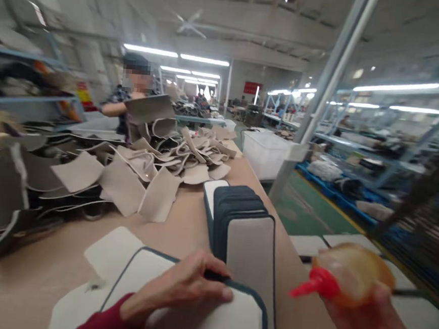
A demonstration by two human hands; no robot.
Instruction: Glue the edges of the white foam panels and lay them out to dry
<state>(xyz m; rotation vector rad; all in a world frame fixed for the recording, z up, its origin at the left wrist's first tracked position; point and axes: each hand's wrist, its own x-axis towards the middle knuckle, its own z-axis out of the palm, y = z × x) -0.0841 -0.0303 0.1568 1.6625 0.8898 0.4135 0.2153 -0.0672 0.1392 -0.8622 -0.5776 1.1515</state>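
My left hand (pixel 179 290) lies fingers together on a white panel with a dark blue edge (pixel 230 322) at the near edge of the table, pressing it flat. My right hand (pixel 374 326) grips a clear squeeze bottle (pixel 351 273) of amber liquid with a red nozzle pointing left, held in the air beyond the table's right edge. Just past the panel a row of similar dark-edged panels (pixel 243 222) stands stacked in a line.
A big heap of beige cut pieces (pixel 154 169) covers the wooden table (pixel 183 232). A person (pixel 133 102) works at the far end. A white bin (pixel 268 153) and metal racks (pixel 380 147) stand right of the aisle.
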